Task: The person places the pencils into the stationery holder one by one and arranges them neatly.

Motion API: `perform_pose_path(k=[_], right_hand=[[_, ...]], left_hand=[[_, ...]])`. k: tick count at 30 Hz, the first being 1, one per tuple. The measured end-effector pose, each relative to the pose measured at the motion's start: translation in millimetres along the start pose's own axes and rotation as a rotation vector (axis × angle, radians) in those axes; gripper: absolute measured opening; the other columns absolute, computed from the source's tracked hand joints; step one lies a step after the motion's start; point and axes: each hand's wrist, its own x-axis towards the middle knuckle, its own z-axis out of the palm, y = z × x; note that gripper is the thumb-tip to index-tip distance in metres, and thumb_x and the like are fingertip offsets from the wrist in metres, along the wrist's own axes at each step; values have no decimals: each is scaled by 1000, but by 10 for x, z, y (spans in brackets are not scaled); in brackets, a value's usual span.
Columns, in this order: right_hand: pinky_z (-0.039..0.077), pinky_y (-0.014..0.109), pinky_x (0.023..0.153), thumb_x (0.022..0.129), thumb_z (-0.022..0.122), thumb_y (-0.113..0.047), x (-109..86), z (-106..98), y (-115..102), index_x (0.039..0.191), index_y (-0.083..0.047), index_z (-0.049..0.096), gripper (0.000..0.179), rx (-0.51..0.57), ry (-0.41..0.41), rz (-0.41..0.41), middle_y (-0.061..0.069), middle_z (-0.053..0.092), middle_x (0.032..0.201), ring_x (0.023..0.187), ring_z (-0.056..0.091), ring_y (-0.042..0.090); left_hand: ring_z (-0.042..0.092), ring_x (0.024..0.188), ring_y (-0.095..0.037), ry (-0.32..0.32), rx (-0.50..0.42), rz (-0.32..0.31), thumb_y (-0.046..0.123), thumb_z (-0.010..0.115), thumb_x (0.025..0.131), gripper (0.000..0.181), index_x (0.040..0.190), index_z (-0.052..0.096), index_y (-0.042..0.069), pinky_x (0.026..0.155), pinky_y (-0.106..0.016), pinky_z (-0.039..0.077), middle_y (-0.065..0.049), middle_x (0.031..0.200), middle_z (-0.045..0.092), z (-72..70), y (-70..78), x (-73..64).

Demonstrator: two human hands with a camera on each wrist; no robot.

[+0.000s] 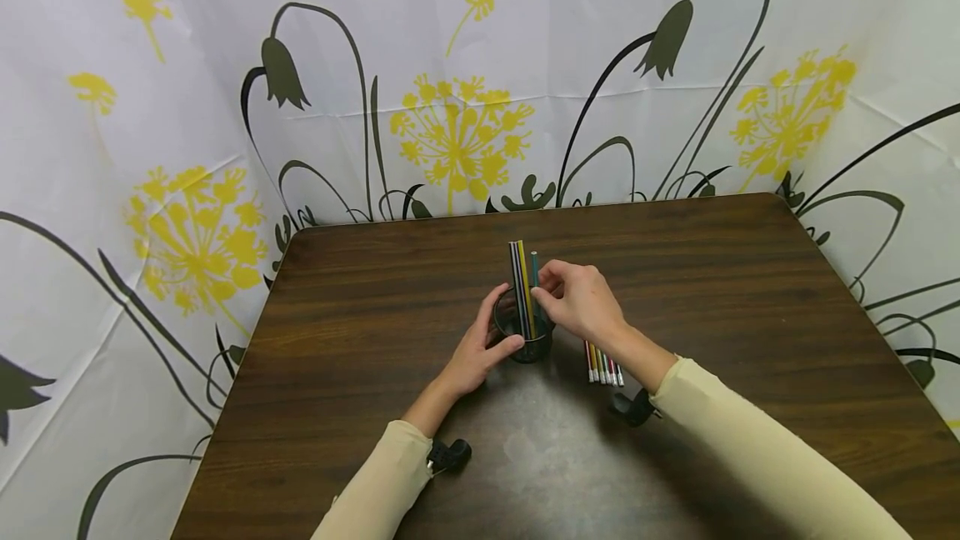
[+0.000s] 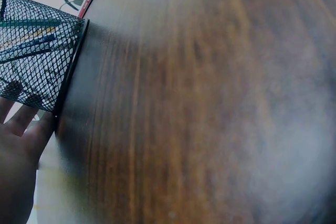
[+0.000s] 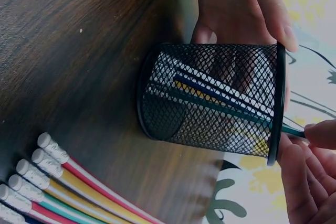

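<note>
A: What did each hand hold?

B: The left hand [image 1: 476, 352] curved round a black mesh pencil cup [image 3: 220, 98], thumb at the rim, fingers visible through the mesh. The right hand [image 1: 581, 302] pinched a green pencil [image 1: 534, 263] between thumb and fingers at the rim, its lower part inside the cup.

A: Where did the cup stand?

B: Upright on the wood-grain desk [image 1: 360, 298], between the hands. Dark striped and yellow pencils [image 1: 521, 282] leaned inside, beside the green one.

A: What lay around, and what obstructed?

B: A row of striped pencils [image 1: 603, 362] lay right of the cup, white erasers towards the person; in the head view the right hand and forearm covered their far ends. Cream sleeves [image 1: 750, 448] crossed the desk's near part, a black wrist device [image 1: 450, 457] beside the left cuff. Behind hung flower-printed cloth [image 1: 337, 65].
</note>
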Motion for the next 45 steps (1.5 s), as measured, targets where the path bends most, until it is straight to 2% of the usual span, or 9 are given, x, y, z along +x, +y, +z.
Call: perform_pose_path(k=[4, 11, 19, 24, 28, 31, 36, 42, 45], right_hand=[[54, 31, 62, 88, 73, -16, 34, 36, -26, 94, -8, 70, 11, -11, -11, 26, -2, 69, 79, 67, 65, 10], [53, 31, 61, 87, 73, -17, 87, 70, -26, 93, -9, 70, 10, -55, 10, 65, -1, 70, 79, 68, 65, 11], [53, 32, 59, 87, 73, -17, 126, 111, -50, 92, -8, 70, 11, -106, 35, 79, 1, 71, 79, 67, 66, 13], [52, 32, 58, 87, 73, -17, 143, 143, -44, 92, -8, 71, 11, -128, 52, 68, 0, 70, 77, 65, 64, 13], [52, 33, 60, 88, 72, -18, 156, 155, -33, 96, -7, 72, 13, -136, 55, 74, 0, 70, 79, 67, 64, 13], [54, 33, 62, 89, 72, -18, 164, 157, -32, 100, -6, 73, 16, -135, 45, 83, 1, 72, 80, 69, 66, 14], [55, 34, 65, 91, 71, -18, 179, 154, -41, 106, -5, 74, 20, -144, 22, 92, 3, 73, 84, 73, 68, 15], [55, 36, 65, 90, 71, -18, 184, 158, -58, 109, -5, 74, 22, -162, 7, 95, 4, 74, 86, 75, 69, 17], [55, 36, 63, 91, 70, -17, 185, 157, -63, 109, -5, 73, 23, -164, 2, 97, 5, 74, 86, 73, 69, 17]], left_hand=[[35, 138, -33, 15, 8, -6, 3, 58, 97, 75, 157, 15, 19, 107, -59, 31, -13, 151, 36, 5, -64, -8], [36, 137, -34, 9, 4, -18, 9, 58, 98, 74, 157, 16, 24, 108, -58, 31, -11, 151, 35, 5, -80, -9], [37, 137, -30, 15, 17, -25, 3, 58, 97, 77, 156, 17, 31, 107, -58, 33, -9, 152, 34, 5, -73, 6], [36, 136, -34, 2, 15, -25, 5, 57, 98, 76, 157, 14, 24, 106, -60, 32, -15, 152, 34, 4, -41, 7], [35, 136, -42, -16, -2, -20, 4, 57, 98, 74, 157, 12, 11, 105, -64, 30, -24, 151, 31, 0, 130, -1], [35, 135, -45, -20, 1, -20, 7, 58, 98, 73, 156, 13, 8, 105, -65, 29, -25, 151, 31, 0, 212, -6], [38, 135, -36, 6, 25, -19, 20, 60, 99, 74, 157, 15, 23, 106, -59, 32, -14, 153, 33, 2, 2, 10], [36, 137, -39, -20, 9, -34, 11, 58, 99, 76, 158, 11, 21, 107, -60, 30, -17, 154, 29, -7, -21, 10], [38, 135, -34, -9, 12, -34, 14, 58, 99, 75, 157, 12, 25, 107, -57, 32, -12, 154, 31, -3, -76, 11]])
